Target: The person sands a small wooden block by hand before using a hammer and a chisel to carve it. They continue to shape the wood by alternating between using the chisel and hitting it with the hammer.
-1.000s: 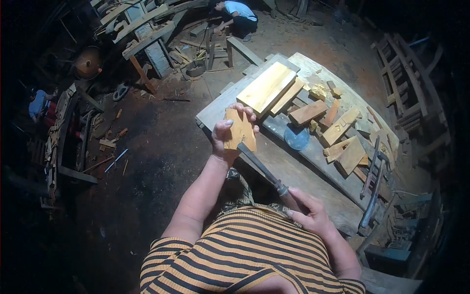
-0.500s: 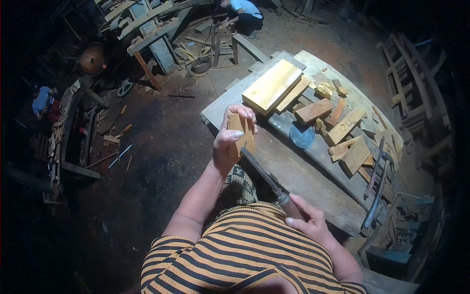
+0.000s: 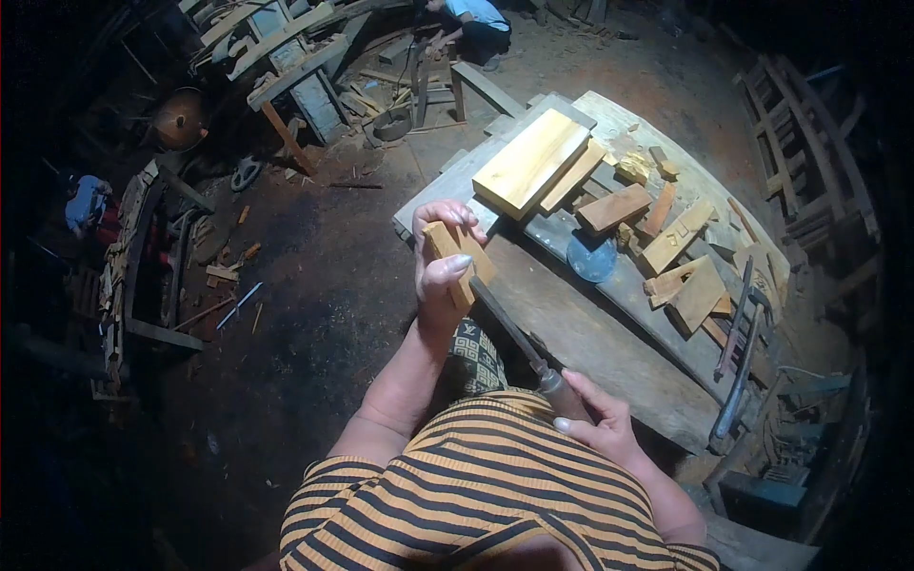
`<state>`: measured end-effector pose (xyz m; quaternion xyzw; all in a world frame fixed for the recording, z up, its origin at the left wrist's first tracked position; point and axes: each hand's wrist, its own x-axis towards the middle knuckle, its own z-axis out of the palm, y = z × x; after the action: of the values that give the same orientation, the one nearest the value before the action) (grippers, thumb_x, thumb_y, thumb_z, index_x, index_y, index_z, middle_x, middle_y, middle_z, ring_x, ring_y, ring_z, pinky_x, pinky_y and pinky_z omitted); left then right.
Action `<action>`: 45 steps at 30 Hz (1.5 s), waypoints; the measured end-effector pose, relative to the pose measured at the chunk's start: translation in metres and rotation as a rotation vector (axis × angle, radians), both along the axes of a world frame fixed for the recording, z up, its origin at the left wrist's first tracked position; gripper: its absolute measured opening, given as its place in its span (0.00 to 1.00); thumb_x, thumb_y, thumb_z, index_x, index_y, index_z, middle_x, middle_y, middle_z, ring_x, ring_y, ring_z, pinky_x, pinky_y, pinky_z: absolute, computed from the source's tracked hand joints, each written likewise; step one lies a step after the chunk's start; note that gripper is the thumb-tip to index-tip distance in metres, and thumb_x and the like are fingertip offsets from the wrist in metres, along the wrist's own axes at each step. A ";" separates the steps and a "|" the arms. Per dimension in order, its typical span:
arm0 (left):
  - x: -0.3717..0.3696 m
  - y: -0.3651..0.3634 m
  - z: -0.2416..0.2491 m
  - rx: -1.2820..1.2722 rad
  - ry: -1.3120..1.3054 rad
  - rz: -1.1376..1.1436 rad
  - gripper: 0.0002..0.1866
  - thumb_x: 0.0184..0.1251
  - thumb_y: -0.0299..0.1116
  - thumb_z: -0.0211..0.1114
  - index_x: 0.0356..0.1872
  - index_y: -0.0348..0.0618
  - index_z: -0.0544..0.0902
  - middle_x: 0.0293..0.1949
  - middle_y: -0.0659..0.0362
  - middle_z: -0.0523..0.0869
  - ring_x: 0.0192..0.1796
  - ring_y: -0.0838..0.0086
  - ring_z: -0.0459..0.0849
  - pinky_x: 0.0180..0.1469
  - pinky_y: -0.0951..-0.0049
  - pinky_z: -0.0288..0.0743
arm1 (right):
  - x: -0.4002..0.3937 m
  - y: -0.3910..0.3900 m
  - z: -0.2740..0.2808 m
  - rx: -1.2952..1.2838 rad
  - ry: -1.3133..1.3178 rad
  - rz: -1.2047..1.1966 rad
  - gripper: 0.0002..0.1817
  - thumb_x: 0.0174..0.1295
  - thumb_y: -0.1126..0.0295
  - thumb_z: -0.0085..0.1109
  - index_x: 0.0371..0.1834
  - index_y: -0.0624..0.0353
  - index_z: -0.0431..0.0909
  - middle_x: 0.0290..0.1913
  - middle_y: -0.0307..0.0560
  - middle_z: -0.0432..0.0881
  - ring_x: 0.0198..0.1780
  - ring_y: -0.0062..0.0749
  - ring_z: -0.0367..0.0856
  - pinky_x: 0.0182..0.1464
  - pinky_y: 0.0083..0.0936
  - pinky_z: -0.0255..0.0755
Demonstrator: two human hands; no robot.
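My left hand [image 3: 444, 276] is wrapped round a small wooden block [image 3: 466, 255], thumb across its face, beside the bench's left edge. In my right hand [image 3: 602, 419] is the handle of a long, narrow metal tool [image 3: 509, 328]. The tool's far end meets the block near my left thumb; whether it is a file or a chisel, I cannot tell. Beyond my left hand, a thick pale wooden block [image 3: 533, 162] lies on the workbench [image 3: 590, 333].
Right of the pale block are several cut wood pieces [image 3: 614, 207], a round bluish disc [image 3: 591, 258] and a hammer [image 3: 743, 371]. One person [image 3: 481, 29] crouches at the top; another [image 3: 88, 202] is at far left. Wooden racks [image 3: 809, 162] stand at right.
The block in my left hand has tilted, its top leaning further left. The tool's far end has stayed against the block. The whole view has shifted slightly.
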<state>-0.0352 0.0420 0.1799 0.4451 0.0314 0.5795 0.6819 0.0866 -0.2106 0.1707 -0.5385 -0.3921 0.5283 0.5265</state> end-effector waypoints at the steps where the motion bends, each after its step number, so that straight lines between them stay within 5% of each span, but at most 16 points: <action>1: 0.000 0.000 -0.001 0.021 -0.022 -0.018 0.22 0.44 0.34 0.61 0.44 0.44 0.68 0.41 0.57 0.67 0.48 0.69 0.68 0.53 0.67 0.71 | 0.000 0.000 0.000 -0.002 0.002 -0.003 0.33 0.55 0.78 0.64 0.67 0.60 0.67 0.62 0.49 0.73 0.62 0.28 0.71 0.65 0.26 0.60; 28: 0.014 -0.008 -0.017 -0.077 0.002 0.327 0.19 0.51 0.31 0.56 0.47 0.45 0.66 0.43 0.58 0.67 0.48 0.71 0.69 0.54 0.67 0.71 | 0.003 0.007 -0.010 0.009 -0.072 -0.006 0.34 0.55 0.74 0.66 0.67 0.61 0.66 0.65 0.52 0.71 0.66 0.32 0.67 0.67 0.26 0.57; 31: 0.018 -0.022 -0.018 0.129 0.077 0.242 0.19 0.52 0.33 0.57 0.47 0.45 0.66 0.42 0.57 0.68 0.47 0.71 0.71 0.53 0.66 0.72 | 0.003 0.010 -0.010 0.004 -0.056 -0.067 0.34 0.55 0.74 0.66 0.67 0.61 0.66 0.65 0.52 0.71 0.65 0.31 0.68 0.67 0.26 0.58; 35: 0.002 0.004 -0.001 -0.084 -0.044 0.110 0.20 0.52 0.37 0.60 0.46 0.46 0.68 0.43 0.57 0.69 0.48 0.70 0.71 0.51 0.65 0.74 | 0.010 0.003 0.001 0.007 -0.021 -0.043 0.33 0.55 0.75 0.65 0.67 0.62 0.66 0.63 0.50 0.72 0.63 0.30 0.70 0.66 0.27 0.59; 38: -0.001 0.014 -0.001 -0.099 -0.103 -0.083 0.19 0.53 0.39 0.60 0.45 0.47 0.69 0.42 0.58 0.70 0.48 0.69 0.71 0.51 0.65 0.75 | 0.015 0.005 0.006 0.057 -0.122 0.021 0.32 0.57 0.73 0.64 0.66 0.61 0.67 0.63 0.52 0.73 0.63 0.31 0.71 0.66 0.26 0.60; 45: -0.005 0.013 0.010 -0.029 -0.007 -0.133 0.21 0.52 0.42 0.60 0.45 0.46 0.69 0.42 0.57 0.70 0.48 0.69 0.71 0.52 0.66 0.72 | 0.017 0.006 0.002 0.163 -0.307 0.084 0.31 0.56 0.72 0.65 0.66 0.62 0.68 0.59 0.54 0.77 0.58 0.33 0.76 0.60 0.26 0.67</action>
<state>-0.0400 0.0550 0.1903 0.4343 0.0075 0.5341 0.7253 0.1038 -0.2044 0.1723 -0.5514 -0.5315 0.4280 0.4799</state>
